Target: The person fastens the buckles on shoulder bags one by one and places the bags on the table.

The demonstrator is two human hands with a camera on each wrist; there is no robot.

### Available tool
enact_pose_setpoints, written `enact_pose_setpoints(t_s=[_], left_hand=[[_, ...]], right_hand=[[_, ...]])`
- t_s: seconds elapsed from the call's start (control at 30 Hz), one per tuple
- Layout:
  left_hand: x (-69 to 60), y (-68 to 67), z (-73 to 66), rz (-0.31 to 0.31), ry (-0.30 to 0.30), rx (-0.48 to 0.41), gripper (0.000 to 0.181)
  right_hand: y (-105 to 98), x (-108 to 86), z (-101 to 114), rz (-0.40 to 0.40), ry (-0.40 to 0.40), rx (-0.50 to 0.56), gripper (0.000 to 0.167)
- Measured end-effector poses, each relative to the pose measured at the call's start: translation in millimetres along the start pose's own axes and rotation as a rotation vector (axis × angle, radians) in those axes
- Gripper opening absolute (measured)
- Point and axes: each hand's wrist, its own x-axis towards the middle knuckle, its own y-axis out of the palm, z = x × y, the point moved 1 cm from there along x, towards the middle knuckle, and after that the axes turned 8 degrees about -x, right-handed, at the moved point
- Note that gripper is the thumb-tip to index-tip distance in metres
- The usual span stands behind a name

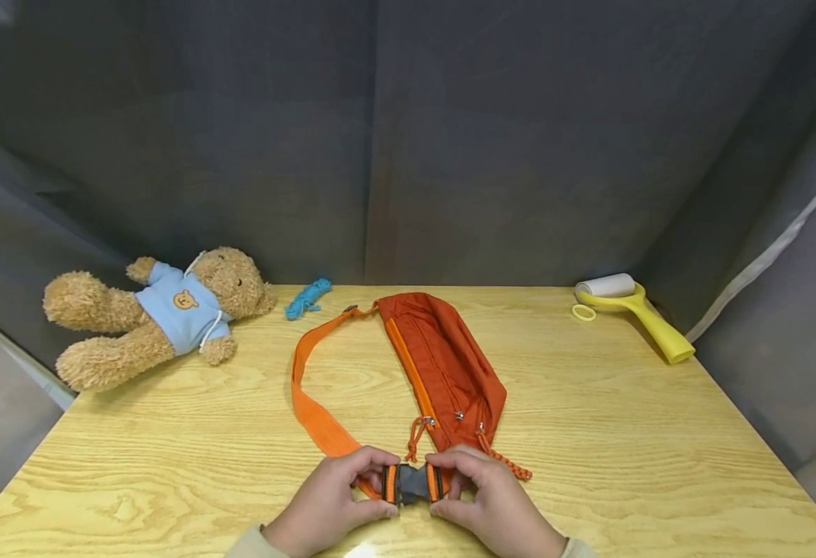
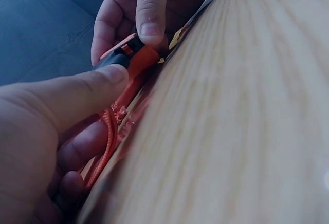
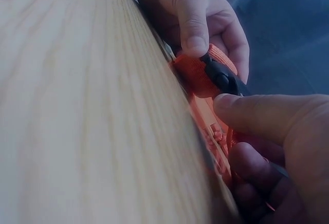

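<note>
A dark plastic side-release buckle [image 1: 413, 483] joins the orange strap [image 1: 315, 415] near the front of the table. My left hand [image 1: 334, 500] pinches its left end between thumb and fingers. At the other end, my right hand [image 1: 487, 500] grips the buckle the same way. The two halves appear to meet in the middle. Behind the hands lies a red-orange waist bag [image 1: 442, 364], flat on the table, with zippers and cord pulls. Both wrist views show the thumbs on the buckle [image 2: 121, 54] [image 3: 223, 75], just above the wood.
On the left lies a teddy bear [image 1: 187, 310] in a light blue hoodie. A bundle of blue cord [image 1: 308, 299] sits beside it. At the back right are a yellow-handled lint roller [image 1: 648, 318] and a small yellow ring [image 1: 583, 313]. Dark curtains [image 1: 505, 139] stand behind the table.
</note>
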Motion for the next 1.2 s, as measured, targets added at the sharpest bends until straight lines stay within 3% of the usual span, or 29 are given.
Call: enact_pose_setpoints(t_s=[1.2], left_hand=[[0.6,2.6,-1.9,-0.018,-0.003,0.012,0.046]], right_hand=[[0.3,-0.2,1.7,-0.009,-0.006,-0.006,0.046]])
